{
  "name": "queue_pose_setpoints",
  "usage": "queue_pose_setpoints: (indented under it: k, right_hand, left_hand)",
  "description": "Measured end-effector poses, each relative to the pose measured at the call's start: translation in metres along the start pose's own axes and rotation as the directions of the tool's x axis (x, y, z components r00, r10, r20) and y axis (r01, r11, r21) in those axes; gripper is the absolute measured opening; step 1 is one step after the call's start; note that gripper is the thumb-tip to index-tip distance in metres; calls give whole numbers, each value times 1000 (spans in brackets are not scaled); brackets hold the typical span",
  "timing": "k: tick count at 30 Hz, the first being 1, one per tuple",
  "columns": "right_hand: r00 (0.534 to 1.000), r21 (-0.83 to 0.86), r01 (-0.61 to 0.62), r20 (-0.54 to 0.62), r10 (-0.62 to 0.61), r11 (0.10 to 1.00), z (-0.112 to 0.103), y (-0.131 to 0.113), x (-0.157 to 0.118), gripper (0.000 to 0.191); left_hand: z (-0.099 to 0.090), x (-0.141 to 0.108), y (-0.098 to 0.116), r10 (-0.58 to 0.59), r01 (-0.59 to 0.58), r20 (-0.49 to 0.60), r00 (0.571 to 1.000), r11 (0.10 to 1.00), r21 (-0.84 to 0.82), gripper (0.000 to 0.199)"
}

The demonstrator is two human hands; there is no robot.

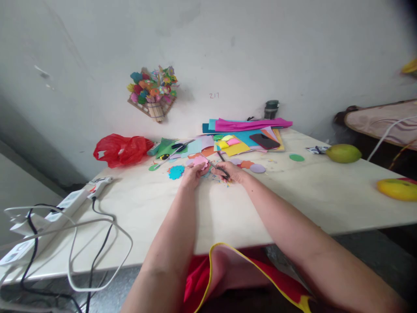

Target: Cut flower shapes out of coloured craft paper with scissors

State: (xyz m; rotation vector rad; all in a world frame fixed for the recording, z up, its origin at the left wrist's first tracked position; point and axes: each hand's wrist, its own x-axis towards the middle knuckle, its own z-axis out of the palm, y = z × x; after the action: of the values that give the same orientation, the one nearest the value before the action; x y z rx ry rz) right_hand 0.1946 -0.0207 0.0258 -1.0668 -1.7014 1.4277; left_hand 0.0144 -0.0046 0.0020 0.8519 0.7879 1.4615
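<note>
Over the middle of the table, my left hand (192, 174) pinches a pink scalloped paper flower (200, 162). My right hand (232, 171) grips a pair of scissors (224, 173), fingers wrapped round the handles and blades pointing left at the flower's edge. Whether the blades touch the paper is too small to tell. Blue scalloped paper flowers (176, 172) lie just left of my left hand. Beyond my right hand are an orange flower shape (247, 164) and a lilac paper circle (258, 168). Small paper scraps (224, 184) are strewn below my hands.
Coloured sheets (236, 148) and a phone (265, 141) lie at the back. A red plastic bag (122, 149) sits back left; a power strip (48, 226) with looping cables is front left. Mangoes (343, 153) lie right. Another pair of scissors (178, 148) rests behind the blue flowers.
</note>
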Motion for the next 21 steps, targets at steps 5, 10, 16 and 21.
queue_pose_setpoints:
  k: [5,10,16,21]
  right_hand:
    - [1000,-27,5,16,-5,1000,0,0,0,29]
    - [999,-78,0,47,4,997,-2,-1,-2,31]
    - [996,-78,20,83,-14,997,-5,3,-1,38]
    - [998,-75,23,64,-18,997,-5,-1,-2,38]
  left_hand:
    - [0,0,1,4,-4,1,1000,1000,2,21]
    - [-1,0,1,12,-11,-30,999,1000,12,21]
    - [0,0,2,25,-24,-37,999,1000,7,19]
    - [-1,0,1,30,-30,-30,999,999,12,21]
